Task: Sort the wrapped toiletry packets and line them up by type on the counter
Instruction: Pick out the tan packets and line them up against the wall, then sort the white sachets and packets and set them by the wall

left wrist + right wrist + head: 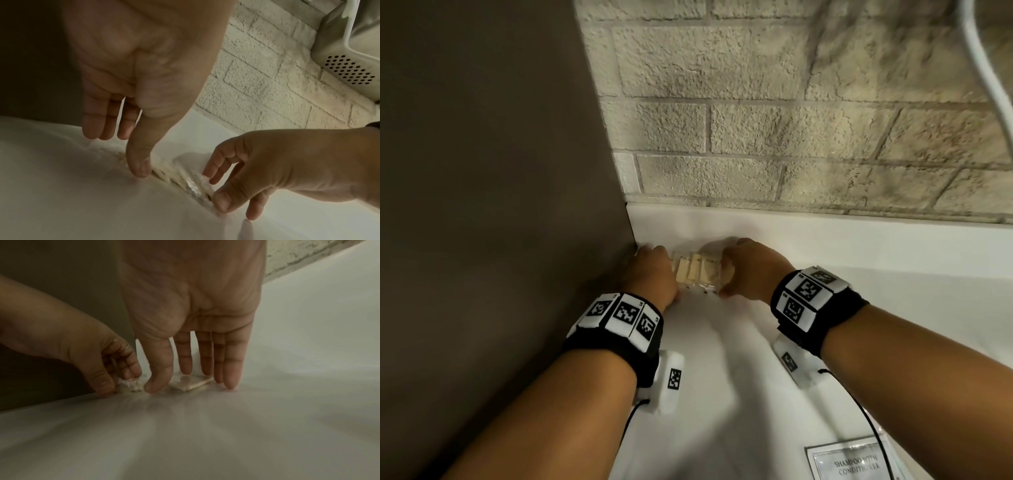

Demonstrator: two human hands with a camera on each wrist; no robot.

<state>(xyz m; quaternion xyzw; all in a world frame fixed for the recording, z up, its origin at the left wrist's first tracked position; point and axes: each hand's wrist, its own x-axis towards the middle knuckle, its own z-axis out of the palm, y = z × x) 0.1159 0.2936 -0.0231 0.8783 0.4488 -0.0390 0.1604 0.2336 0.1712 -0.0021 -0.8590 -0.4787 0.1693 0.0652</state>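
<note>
Step in hand looks like squaring up one row: left hand [654, 270] and right hand [748, 270] bracket the cream packets [698, 270] on the counter [825, 246], fingers straight and apart, tips touching the row ends. Row runs hand to hand, each packet's long axis pointing away toward the wall. Next likely fetching the shampoo packet [856, 462], behind the right wrist.

Cream soap bars in clear wrappers [697, 270] on a glossy white counter [722, 394]; black-and-white checkered wristbands [619, 317] behind both hands.
</note>
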